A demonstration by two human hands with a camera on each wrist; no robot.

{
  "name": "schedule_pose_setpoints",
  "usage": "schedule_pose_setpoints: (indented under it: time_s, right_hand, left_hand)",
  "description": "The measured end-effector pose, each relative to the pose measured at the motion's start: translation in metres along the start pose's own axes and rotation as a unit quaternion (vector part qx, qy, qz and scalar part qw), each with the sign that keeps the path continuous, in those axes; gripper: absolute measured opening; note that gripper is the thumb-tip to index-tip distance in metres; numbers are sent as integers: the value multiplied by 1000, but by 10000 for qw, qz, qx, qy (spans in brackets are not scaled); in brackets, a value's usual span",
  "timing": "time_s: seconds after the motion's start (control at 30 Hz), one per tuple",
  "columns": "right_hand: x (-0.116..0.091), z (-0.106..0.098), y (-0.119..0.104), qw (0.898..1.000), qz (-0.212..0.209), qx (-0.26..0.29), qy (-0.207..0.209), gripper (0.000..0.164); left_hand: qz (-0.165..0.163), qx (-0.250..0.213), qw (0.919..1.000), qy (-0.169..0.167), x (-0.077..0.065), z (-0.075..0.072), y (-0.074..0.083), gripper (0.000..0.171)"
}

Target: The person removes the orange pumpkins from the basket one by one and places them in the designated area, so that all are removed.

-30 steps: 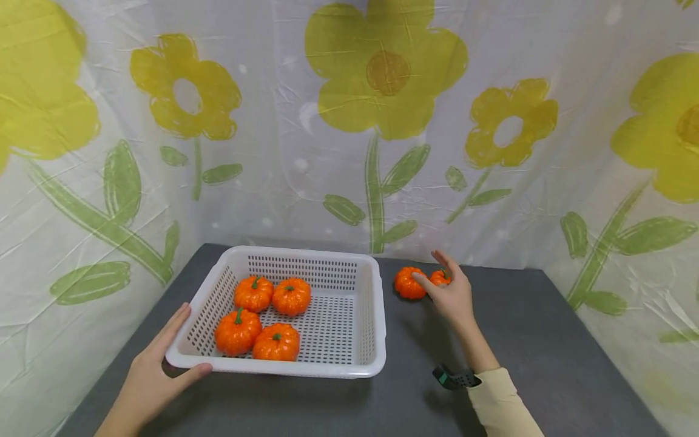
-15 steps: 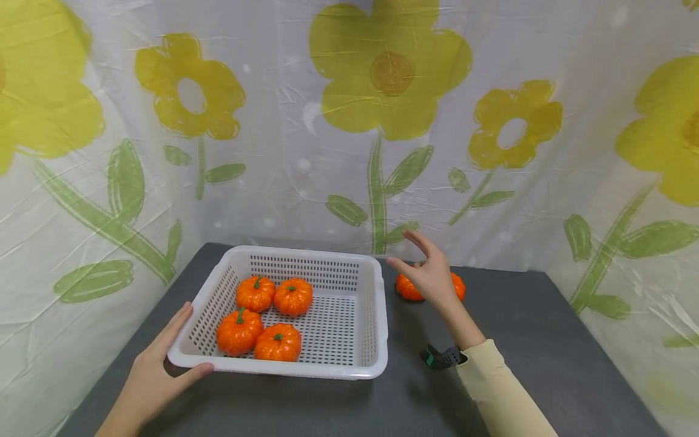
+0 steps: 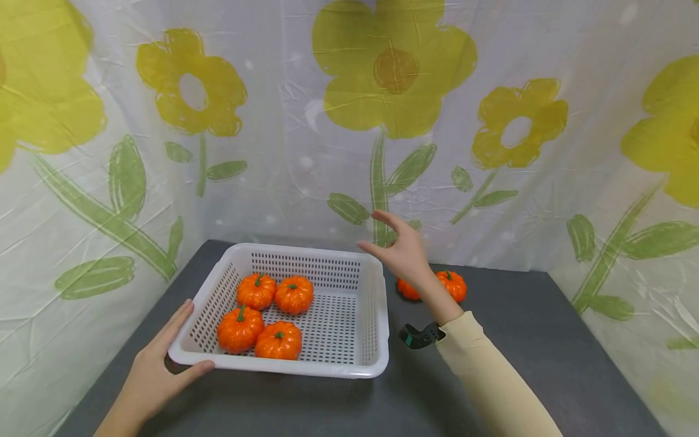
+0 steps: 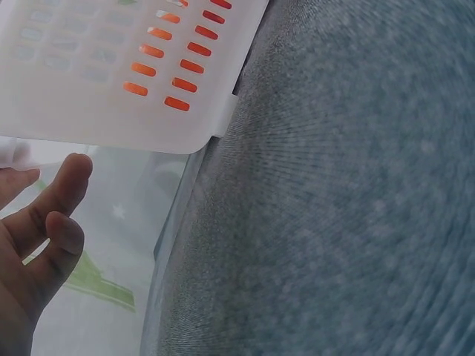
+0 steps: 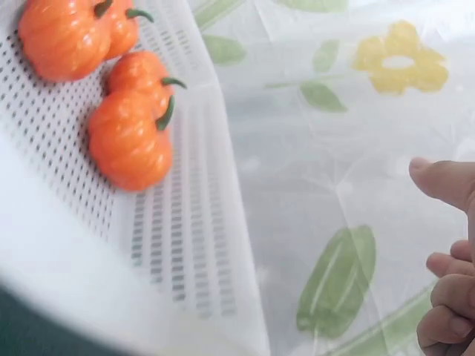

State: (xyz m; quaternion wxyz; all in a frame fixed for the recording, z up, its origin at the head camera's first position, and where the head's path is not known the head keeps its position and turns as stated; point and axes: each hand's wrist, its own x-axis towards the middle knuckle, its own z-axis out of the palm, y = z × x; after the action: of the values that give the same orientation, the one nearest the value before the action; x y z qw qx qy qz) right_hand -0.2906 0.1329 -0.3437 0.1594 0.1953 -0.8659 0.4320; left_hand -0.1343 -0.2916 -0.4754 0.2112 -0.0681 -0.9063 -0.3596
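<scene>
A white perforated plastic basket (image 3: 284, 366) holds several small orange pumpkins (image 3: 278, 341) with green stems, gathered in its left half. My left hand (image 3: 155, 373) rests at the basket's front left corner, thumb along the front rim and fingers straight along the left side. Its lower fingers hang loosely beside the basket wall (image 4: 111, 126) in the left wrist view. My right hand (image 3: 404, 252) hovers at the basket's back right corner, thumb and index finger spread with nothing between them. Behind its wrist on the dark table are two more pumpkins (image 3: 452, 285), one partly hidden.
The dark grey table (image 3: 524, 346) ends at a white curtain (image 3: 262, 200) printed with yellow flowers, which surrounds it at the back and sides. A black band (image 3: 420, 335) sits at the right wrist, by the cream sleeve (image 3: 486, 364).
My right hand has moved left and up, from in front of the two table pumpkins to the basket's back right corner, uncovering the right pumpkin. The left hand and basket have stayed put.
</scene>
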Motion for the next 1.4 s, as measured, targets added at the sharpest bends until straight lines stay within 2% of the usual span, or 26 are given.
schedule_pose_setpoints:
  time_s: [0.33,0.63,1.07,1.4]
  right_hand:
    - [22,29,-20,9986,-223,279,-389,73]
    - [35,62,-30,9976,-112,399,-555,72]
    - [35,101,-33,9937,280,988,-452,74]
    - [29,116,-27,9908,453,1160,-527,72]
  left_hand:
    - [-134,63,9999,-71,-1,0,0,112]
    - [38,-6,10000,19,1,0,-2,113]
    - [-193,62,9997,-133,0,0,-2,111]
    - [-196,38,9997,-143,0,-1,-1,112]
